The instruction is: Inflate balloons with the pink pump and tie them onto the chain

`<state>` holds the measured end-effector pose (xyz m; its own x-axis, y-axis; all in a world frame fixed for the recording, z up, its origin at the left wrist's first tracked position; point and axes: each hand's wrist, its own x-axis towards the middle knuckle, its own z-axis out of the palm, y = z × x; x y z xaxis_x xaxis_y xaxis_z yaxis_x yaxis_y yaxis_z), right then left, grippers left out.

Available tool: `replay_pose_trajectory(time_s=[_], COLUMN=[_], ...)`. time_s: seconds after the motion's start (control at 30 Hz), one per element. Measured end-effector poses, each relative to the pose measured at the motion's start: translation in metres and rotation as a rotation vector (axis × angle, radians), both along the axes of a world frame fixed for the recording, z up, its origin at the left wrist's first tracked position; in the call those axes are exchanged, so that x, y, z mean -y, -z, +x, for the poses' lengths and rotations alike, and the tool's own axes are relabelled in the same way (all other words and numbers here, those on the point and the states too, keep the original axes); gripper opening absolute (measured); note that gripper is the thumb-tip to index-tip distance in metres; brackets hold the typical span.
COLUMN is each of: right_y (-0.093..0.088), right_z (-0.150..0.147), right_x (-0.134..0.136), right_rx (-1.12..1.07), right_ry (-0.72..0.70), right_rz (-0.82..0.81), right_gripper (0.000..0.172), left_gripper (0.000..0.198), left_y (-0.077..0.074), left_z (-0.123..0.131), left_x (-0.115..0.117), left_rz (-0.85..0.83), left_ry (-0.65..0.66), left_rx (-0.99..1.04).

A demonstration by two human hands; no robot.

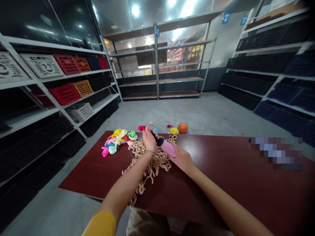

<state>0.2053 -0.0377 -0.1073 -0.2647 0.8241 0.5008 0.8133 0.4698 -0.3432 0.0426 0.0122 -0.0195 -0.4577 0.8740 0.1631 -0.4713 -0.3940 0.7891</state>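
Note:
My left hand (149, 141) is closed on a red balloon (141, 128), whose uninflated end pokes out past the fingers. In my right hand (183, 158) is the pink barrel of a balloon pump (168, 147), its black front end pointing to my left hand. Whether the balloon's neck sits on the nozzle is hidden by the left fingers. Beneath both hands a tangled heap of tan, curly, cord-like pieces (162, 160) spreads over the table. To the left lies a pile of flat balloons (119, 139) in several colours.
The dark red table (211, 183) spans the front, with a blurred-out object (275, 152) at its right. Beyond its far edge, an orange inflated balloon (182, 127) and a yellow one (174, 130) rest on the floor. Shelves with crates (66, 93) line the left; more racks (157, 65) stand behind.

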Motion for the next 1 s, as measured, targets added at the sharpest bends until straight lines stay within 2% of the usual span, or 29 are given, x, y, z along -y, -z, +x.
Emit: replay_pose_trajectory(time_s=[0.13, 0.27, 0.5, 0.6, 0.67, 0.77, 0.87, 0.93, 1.0], right_y=[0.004, 0.008, 0.004, 0.002, 0.002, 0.003, 0.004, 0.003, 0.001], right_z=[0.015, 0.016, 0.013, 0.013, 0.013, 0.016, 0.019, 0.02, 0.019], right_x=[0.003, 0.005, 0.004, 0.004, 0.003, 0.002, 0.002, 0.003, 0.005], right_rx=[0.014, -0.017, -0.051, -0.076, -0.09, -0.115, -0.108, -0.057, 0.004], right_ry=[0.039, 0.071, 0.121, 0.151, 0.18, 0.228, 0.232, 0.2, 0.145], right_rz=[0.018, 0.017, -0.022, -0.037, -0.042, -0.04, -0.029, -0.024, -0.022], right_gripper=[0.044, 0.044, 0.044, 0.043, 0.043, 0.044, 0.043, 0.041, 0.039], left_gripper=[0.043, 0.037, 0.031, 0.031, 0.032, 0.036, 0.039, 0.038, 0.037], left_y=[-0.02, -0.04, -0.05, -0.047, -0.04, -0.022, -0.004, 0.002, 0.0], left_z=[-0.02, -0.037, -0.043, -0.031, -0.012, 0.027, 0.053, 0.051, 0.033], left_x=[-0.018, -0.034, -0.055, -0.056, -0.05, -0.033, -0.017, -0.012, -0.013], left_rz=[-0.04, -0.044, 0.001, 0.077, 0.12, 0.106, 0.038, -0.022, -0.081], left_ry=[-0.02, -0.039, 0.089, 0.061, 0.101, 0.235, 0.252, 0.209, 0.153], left_rx=[-0.018, 0.015, 0.125, 0.148, 0.135, 0.11, 0.086, 0.084, 0.082])
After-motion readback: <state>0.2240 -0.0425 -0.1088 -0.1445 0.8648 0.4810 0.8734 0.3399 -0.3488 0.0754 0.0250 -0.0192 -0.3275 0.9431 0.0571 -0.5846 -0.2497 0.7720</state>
